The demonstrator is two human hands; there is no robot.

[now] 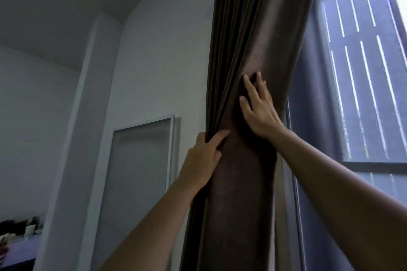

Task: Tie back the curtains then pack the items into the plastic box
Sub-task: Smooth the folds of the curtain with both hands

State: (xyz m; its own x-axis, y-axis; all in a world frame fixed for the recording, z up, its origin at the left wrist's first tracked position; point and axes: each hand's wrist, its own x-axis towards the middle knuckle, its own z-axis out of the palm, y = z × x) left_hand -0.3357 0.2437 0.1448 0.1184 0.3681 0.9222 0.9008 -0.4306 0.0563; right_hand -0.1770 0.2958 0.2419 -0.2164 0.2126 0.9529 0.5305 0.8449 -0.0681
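A dark brown curtain [259,35] hangs gathered in a thick column down the middle of the view. My left hand [203,156] pinches the bundled pleats at the curtain's left edge, thumb and fingers closed on the fabric. My right hand [259,110] lies higher up, flat on the curtain's front with fingers spread, pressing into a fold. No tie-back and no plastic box are in view.
A window [363,72] with a sheer grey blind and bright slats fills the right. A white wall and a framed frosted panel [141,169] stand left of the curtain. A shelf with small items [19,233] sits at the lower left.
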